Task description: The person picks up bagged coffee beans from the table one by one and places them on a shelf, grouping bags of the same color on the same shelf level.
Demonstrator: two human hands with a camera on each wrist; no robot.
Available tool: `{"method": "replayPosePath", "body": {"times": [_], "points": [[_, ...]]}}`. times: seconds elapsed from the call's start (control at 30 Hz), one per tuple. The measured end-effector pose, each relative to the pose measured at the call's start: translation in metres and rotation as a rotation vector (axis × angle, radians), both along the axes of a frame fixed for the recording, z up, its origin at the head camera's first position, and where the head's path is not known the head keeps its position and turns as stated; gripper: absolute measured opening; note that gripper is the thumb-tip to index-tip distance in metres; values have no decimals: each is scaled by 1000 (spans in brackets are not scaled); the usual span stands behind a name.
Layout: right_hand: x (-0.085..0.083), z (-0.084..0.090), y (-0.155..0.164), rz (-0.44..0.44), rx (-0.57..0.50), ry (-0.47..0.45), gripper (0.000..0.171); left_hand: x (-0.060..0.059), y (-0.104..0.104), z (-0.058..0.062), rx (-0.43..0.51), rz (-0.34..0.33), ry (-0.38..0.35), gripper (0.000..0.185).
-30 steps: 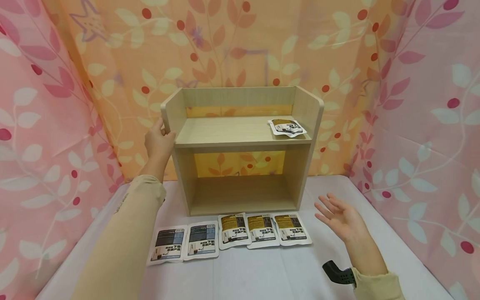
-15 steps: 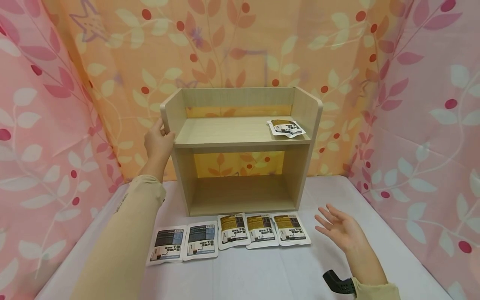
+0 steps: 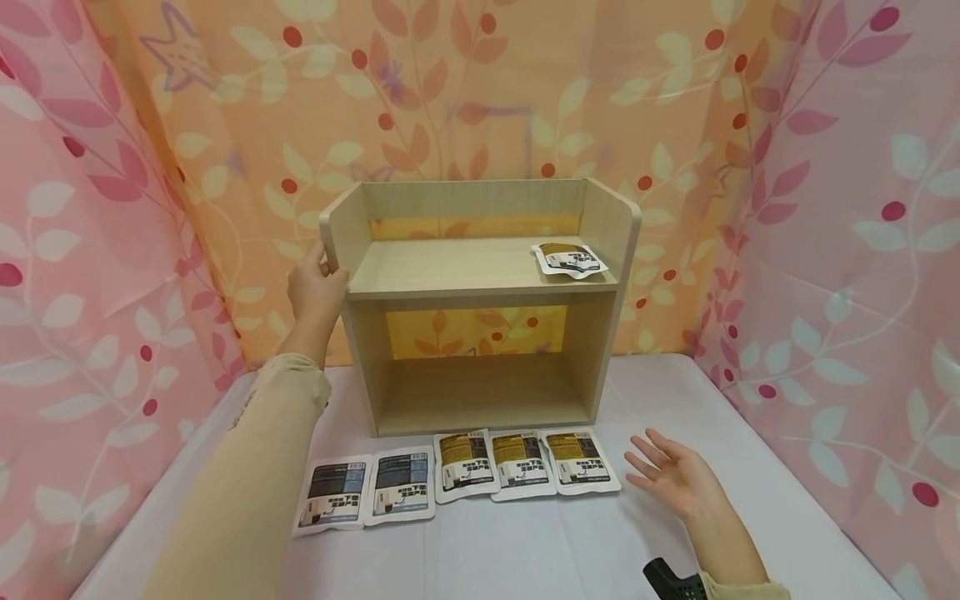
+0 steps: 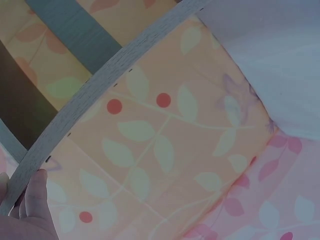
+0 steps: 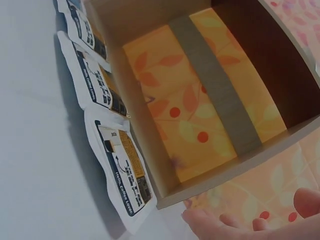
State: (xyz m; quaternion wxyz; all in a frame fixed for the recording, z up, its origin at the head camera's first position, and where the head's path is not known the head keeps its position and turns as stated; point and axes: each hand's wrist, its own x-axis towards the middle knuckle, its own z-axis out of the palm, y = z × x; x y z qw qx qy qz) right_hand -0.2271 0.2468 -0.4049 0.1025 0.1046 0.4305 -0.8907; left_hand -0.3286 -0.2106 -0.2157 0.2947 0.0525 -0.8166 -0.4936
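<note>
Six sachets total: five in a row on the white surface (image 3: 525, 542) at lower centre, two blue-labelled (image 3: 365, 492) and three brown-labelled (image 3: 517, 463), plus one brown sachet (image 3: 567, 258) on the top board of the one wooden shelf (image 3: 480, 283). Left hand (image 3: 317, 287) grips the shelf's left panel, steadying it. Right hand (image 3: 675, 477) hovers with fingers spread, holding nothing, just right of the rightmost brown packet (image 3: 579, 460). Likely step: reaching to pick it up; next calls for pinching its edge.
</note>
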Motion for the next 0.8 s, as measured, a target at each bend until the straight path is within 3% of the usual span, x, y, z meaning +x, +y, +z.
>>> {"method": "replayPosePath", "body": {"times": [0.2, 0.8], "points": [[2, -9, 6, 5, -11, -5, 19, 1, 0, 1, 6, -5, -12, 52], [9, -34, 11, 44, -25, -71, 27, 1, 0, -1, -6, 13, -15, 58]]}}
